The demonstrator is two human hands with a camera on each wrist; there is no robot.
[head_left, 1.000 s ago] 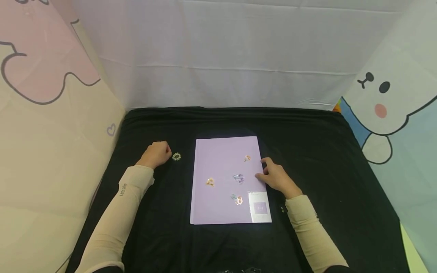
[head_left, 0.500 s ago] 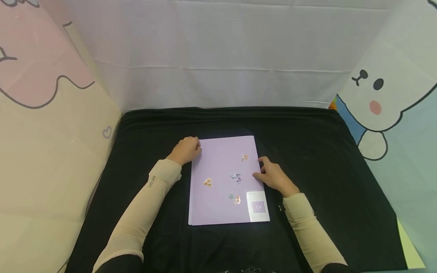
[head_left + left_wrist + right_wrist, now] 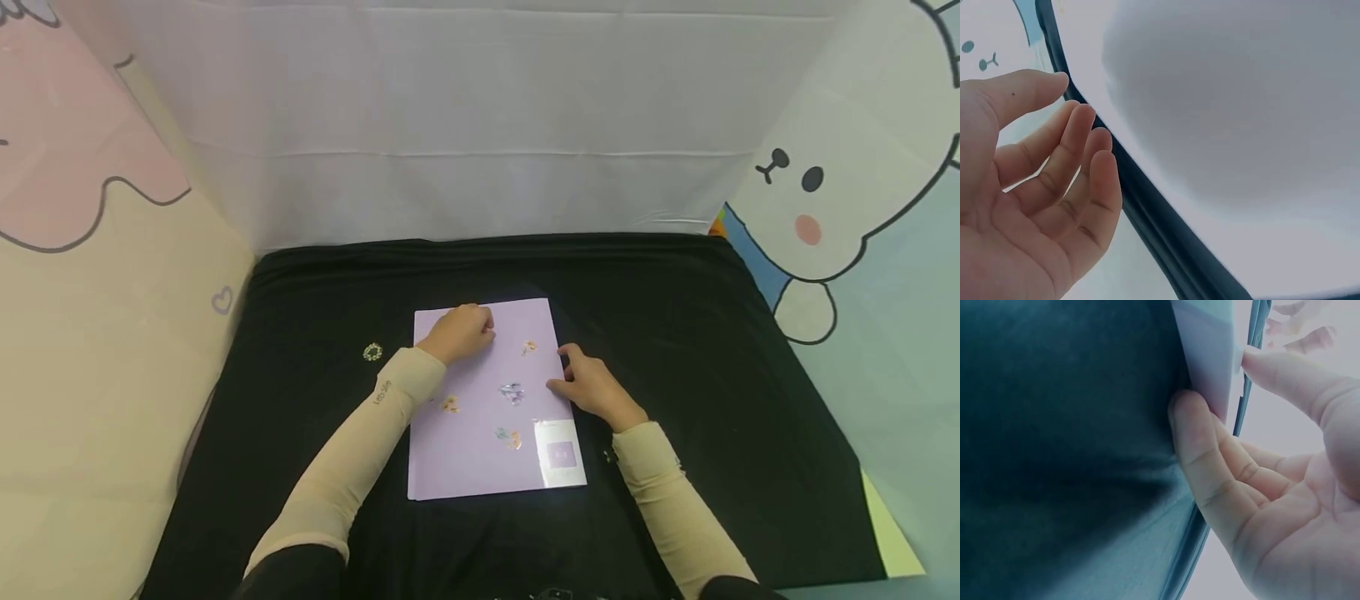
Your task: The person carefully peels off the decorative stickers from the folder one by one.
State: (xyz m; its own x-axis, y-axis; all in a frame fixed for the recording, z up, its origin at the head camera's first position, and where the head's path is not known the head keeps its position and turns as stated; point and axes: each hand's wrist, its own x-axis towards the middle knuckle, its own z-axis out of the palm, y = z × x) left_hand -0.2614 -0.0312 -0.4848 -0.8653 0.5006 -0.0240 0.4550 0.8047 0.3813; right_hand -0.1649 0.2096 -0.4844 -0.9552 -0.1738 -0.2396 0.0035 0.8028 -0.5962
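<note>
On a black cloth (image 3: 712,375), a closed lilac book (image 3: 442,462) is laid flat, at the centre of the clock face. Between nine and ten o'clock, well left of it, a small gold-green ring (image 3: 372,352) is seen on the cloth. Near the cover's nine o'clock, yellow flowers (image 3: 450,404) are shown. At eleven, the cover is overlapped by the left hand (image 3: 461,332), its fingers loosely curled and nothing held; whether the cover is touched cannot be told. Blue-and-orange flowers (image 3: 509,438) are set towards six, a purple bunch (image 3: 512,393) near the middle, an orange flower (image 3: 529,347) at one. By four, a white label (image 3: 547,475) is borne; whether it is tucked in a pocket cannot be told. What lies between the covers is hidden. At three, the book's edge is pinched by the right hand (image 3: 592,390), thumb on top.
</note>
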